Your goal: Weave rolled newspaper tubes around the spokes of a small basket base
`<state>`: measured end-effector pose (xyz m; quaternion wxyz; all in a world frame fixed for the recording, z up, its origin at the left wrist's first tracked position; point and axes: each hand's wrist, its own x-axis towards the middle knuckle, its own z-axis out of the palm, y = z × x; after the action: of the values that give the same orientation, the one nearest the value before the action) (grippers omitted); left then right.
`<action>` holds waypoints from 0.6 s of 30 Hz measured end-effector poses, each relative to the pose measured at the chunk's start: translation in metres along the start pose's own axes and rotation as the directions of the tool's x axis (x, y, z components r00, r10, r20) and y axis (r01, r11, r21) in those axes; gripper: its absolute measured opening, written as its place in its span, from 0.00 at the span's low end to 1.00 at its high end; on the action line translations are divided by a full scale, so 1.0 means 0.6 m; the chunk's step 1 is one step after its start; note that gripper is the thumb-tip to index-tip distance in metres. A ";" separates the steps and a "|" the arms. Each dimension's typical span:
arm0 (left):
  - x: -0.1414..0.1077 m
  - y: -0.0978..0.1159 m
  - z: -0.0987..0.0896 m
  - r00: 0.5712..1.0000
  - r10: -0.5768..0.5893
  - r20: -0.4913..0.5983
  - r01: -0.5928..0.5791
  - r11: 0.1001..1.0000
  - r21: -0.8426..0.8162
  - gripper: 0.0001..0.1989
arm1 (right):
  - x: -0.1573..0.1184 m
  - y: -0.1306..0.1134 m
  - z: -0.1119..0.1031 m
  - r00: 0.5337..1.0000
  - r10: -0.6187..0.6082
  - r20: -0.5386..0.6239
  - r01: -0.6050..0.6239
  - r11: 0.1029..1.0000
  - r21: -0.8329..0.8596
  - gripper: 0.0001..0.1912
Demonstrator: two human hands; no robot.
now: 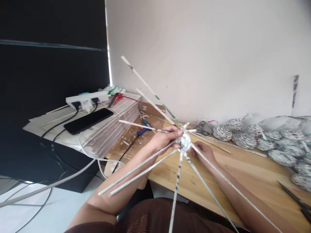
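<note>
A small round paper weaving (185, 142) is held up over the table, with several long rolled-paper tubes sticking out from it like spokes. My left hand (168, 137) grips its left side, thumb on the front and the other fingers partly hidden behind. One spoke (177, 187) points down toward my body, while another spoke (148, 85) reaches up and left across the wall. At the weaving's right edge, my right hand (203, 152) has its fingers curled in, partly behind a spoke (218, 168). What those fingers pinch is hidden.
Several woven paper pieces (244, 139) are piled at the right by the wall. Scissors (295, 197) lie at the right edge. Loose paper tubes (243, 149) and a glue gun (145, 127) rest on the table. Left are a newspaper stack (116, 124), phone (88, 120), power strip (87, 98) and cables.
</note>
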<state>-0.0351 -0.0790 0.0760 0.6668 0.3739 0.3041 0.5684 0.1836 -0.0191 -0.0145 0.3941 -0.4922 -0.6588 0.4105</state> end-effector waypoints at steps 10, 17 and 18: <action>-0.188 0.087 -0.157 0.927 0.173 -0.332 -0.121 0.977 0.173 0.14 | 0.029 -0.140 0.214 0.833 -0.058 0.550 0.115 0.991 -0.069 0.12; -0.245 0.081 -0.170 0.895 0.216 -0.390 -0.088 0.943 0.321 0.13 | 0.101 -0.190 0.352 0.882 0.015 0.471 0.151 0.938 -0.312 0.23; -0.249 0.081 -0.171 0.894 0.215 -0.393 -0.076 0.938 0.339 0.14 | 0.105 -0.192 0.360 0.887 -0.004 0.462 0.174 0.929 -0.326 0.22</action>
<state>-0.1713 -0.2069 0.0593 0.4712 0.3649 0.4993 0.6289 -0.0663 -0.0117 0.0239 0.1519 -0.4151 -0.8181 0.3679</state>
